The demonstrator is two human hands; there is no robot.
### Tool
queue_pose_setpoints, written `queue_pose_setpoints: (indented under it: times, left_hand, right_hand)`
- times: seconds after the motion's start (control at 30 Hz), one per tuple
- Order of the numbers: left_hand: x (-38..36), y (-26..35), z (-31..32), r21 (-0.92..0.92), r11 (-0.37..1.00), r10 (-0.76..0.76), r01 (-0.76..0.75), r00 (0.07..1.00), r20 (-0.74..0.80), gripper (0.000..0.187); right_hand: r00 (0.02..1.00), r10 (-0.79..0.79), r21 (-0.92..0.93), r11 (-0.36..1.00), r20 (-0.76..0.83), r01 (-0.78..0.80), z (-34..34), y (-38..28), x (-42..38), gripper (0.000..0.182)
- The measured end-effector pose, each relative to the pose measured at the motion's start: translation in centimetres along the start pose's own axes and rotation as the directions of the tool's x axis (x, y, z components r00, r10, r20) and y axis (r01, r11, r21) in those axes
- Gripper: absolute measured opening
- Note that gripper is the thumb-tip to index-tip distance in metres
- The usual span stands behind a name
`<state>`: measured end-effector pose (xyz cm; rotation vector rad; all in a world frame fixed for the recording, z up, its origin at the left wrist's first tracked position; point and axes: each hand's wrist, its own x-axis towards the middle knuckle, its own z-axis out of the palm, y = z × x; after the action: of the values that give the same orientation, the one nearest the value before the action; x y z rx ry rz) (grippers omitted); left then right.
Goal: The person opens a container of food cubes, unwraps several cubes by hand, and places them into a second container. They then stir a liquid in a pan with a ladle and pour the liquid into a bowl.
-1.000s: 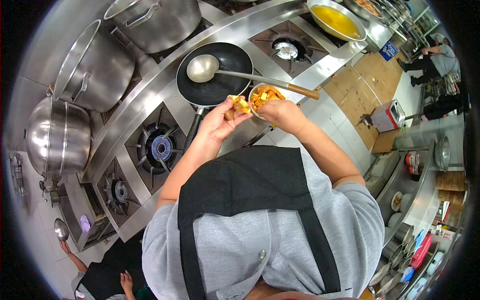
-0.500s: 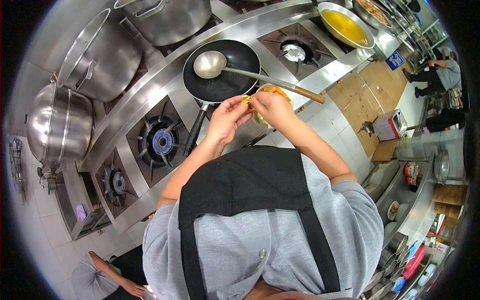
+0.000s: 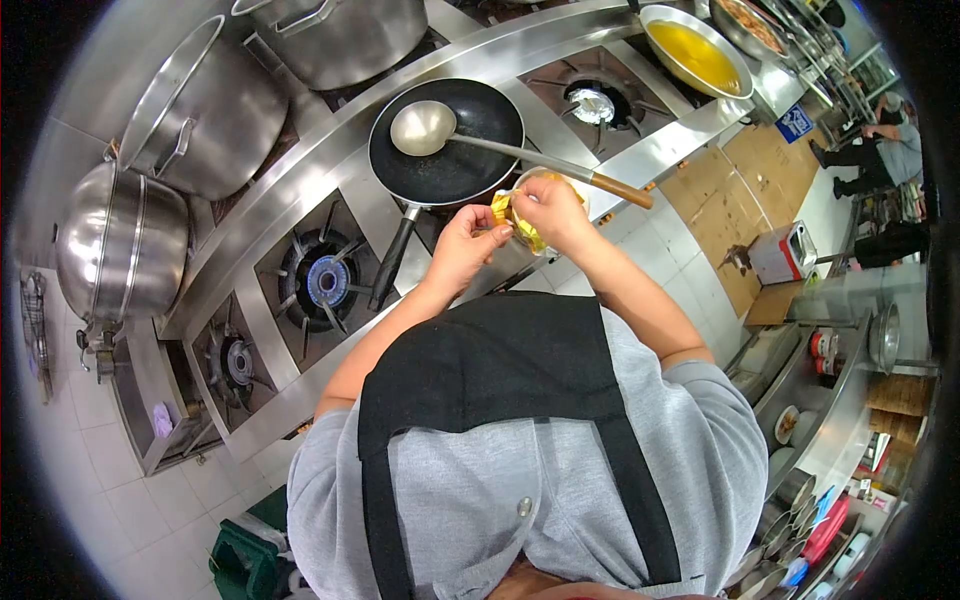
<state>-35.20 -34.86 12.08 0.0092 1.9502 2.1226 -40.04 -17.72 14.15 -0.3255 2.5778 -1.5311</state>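
A small yellow wrapper [image 3: 500, 206] is between my two hands, over the near right rim of the black frying pan. My left hand [image 3: 462, 254] has its fingers closed against its left side; fingertip detail is small. My right hand [image 3: 556, 212] pinches it from the right. Below my hands stands a clear bowl [image 3: 541, 250] with yellow pieces in it, partly hidden by my right hand. A wide ladle [image 3: 422, 130] rests in the frying pan [image 3: 440, 180], its wooden handle reaching over the counter edge beyond my right hand.
A lit burner [image 3: 328, 282] burns left of the pan handle. Large steel pots [image 3: 215, 115] stand behind it. A pan of yellow oil [image 3: 695, 58] sits far right, past a foil-topped burner [image 3: 592, 106]. Another person [image 3: 890, 150] stands at the right edge.
My hands have drawn slightly apart and lower, and more of the yellow wrapper shows. The person at lower left has left view, revealing a green crate.
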Motion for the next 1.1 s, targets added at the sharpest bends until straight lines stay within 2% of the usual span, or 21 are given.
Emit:
queue_pose_setpoints:
  times: [0.03, 0.07, 0.1, 0.17, 0.27, 0.37, 0.47, 0.5, 0.6, 0.63, 0.67, 0.77, 0.83, 0.9, 1.0, 1.03, 1.1]
  left_hand:
    - [0.3, -0.3, -0.1, -0.029, 0.999, -0.025, 0.024, 0.999, -0.025, 0.030]
    - [0.4, -0.1, -0.2, -0.145, 0.987, -0.063, 0.063, 0.998, -0.001, 0.030]
    - [0.4, 0.2, -0.5, -0.257, 0.961, -0.100, 0.104, 0.995, 0.029, 0.029]
    - [0.5, 0.5, -1.5, -0.450, 0.863, -0.175, 0.228, 0.972, 0.157, 0.027]
    - [0.3, 0.7, -1.7, -0.665, 0.611, -0.199, 0.430, 0.896, 0.397, 0.019]
    - [0.3, 1.2, -1.3, -0.582, 0.709, -0.258, 0.399, 0.914, 0.313, 0.017]
    - [-0.2, 2.7, -0.7, -0.460, 0.811, -0.311, 0.361, 0.933, 0.183, 0.020]
    - [-0.3, 3.0, -0.6, -0.416, 0.838, -0.325, 0.353, 0.935, 0.139, 0.022]
    - [0.3, 1.1, -0.7, -0.254, 0.942, -0.185, 0.218, 0.972, 0.147, 0.035]
    - [0.5, 0.6, -0.8, -0.202, 0.952, -0.212, 0.232, 0.971, 0.115, 0.038]
    - [0.5, 0.7, -0.8, -0.235, 0.946, -0.199, 0.223, 0.972, 0.124, 0.037]
    - [0.3, 1.3, -0.9, -0.321, 0.922, -0.172, 0.215, 0.972, 0.159, 0.035]
    - [0.2, 1.3, -1.1, -0.365, 0.901, -0.173, 0.234, 0.966, 0.192, 0.033]
    - [0.3, 1.3, -1.2, -0.495, 0.822, -0.173, 0.283, 0.951, 0.257, 0.035]
    - [0.4, 1.1, -1.5, -0.660, 0.662, -0.166, 0.355, 0.928, 0.333, 0.037]
    - [0.5, 1.1, -1.7, -0.705, 0.601, -0.167, 0.376, 0.922, 0.349, 0.036]
    - [0.7, 1.1, -2.0, -0.755, 0.510, -0.205, 0.412, 0.911, 0.359, 0.029]
  right_hand:
    - [1.000, 0.003, 0.046, 0.999, 0.024, -0.004, -0.1, -0.1, 0.0, 0.024]
    - [0.999, 0.006, 0.091, 0.996, 0.048, -0.010, -0.1, -0.1, 0.0, 0.023]
    - [0.989, 0.083, 0.276, 0.954, 0.120, -0.114, -0.3, 0.0, 0.0, 0.022]
    - [0.937, 0.183, 0.583, 0.742, 0.296, -0.329, -0.9, 0.4, 0.1, 0.020]
    - [0.801, 0.024, 0.756, 0.314, 0.598, -0.574, -2.0, 1.4, 0.0, 0.019]
    - [0.862, 0.119, 0.742, 0.460, 0.492, -0.487, -1.3, 1.0, -0.3, 0.020]
    - [0.962, 0.159, 0.655, 0.707, 0.222, -0.268, 0.4, 0.4, -0.5, 0.019]
    - [0.960, 0.164, 0.619, 0.737, 0.227, -0.272, 0.3, 0.2, -0.7, 0.018]
    - [0.955, 0.176, 0.540, 0.793, 0.241, -0.282, 0.1, -0.5, -1.1, 0.017]
    - [0.954, 0.176, 0.538, 0.794, 0.244, -0.284, 0.1, -0.7, -1.1, 0.018]
    - [0.953, 0.176, 0.536, 0.794, 0.248, -0.286, 0.2, -0.8, -1.1, 0.018]
    - [0.971, 0.137, 0.754, 0.612, 0.195, -0.238, -0.2, -0.4, -0.9, 0.019]
    - [0.966, 0.149, 0.800, 0.542, 0.209, -0.257, -1.5, -1.1, -1.1, 0.022]
    - [0.952, 0.111, 0.847, 0.437, 0.284, -0.304, -3.1, 0.0, -0.6, 0.027]
    - [0.943, 0.257, 0.927, 0.253, 0.210, -0.276, -3.8, 0.7, 0.0, 0.031]
    - [0.933, 0.308, 0.935, 0.235, 0.186, -0.264, -4.3, 0.7, -0.1, 0.032]
    - [0.932, 0.306, 0.963, 0.121, 0.195, -0.241, -4.6, 0.0, -0.3, 0.030]
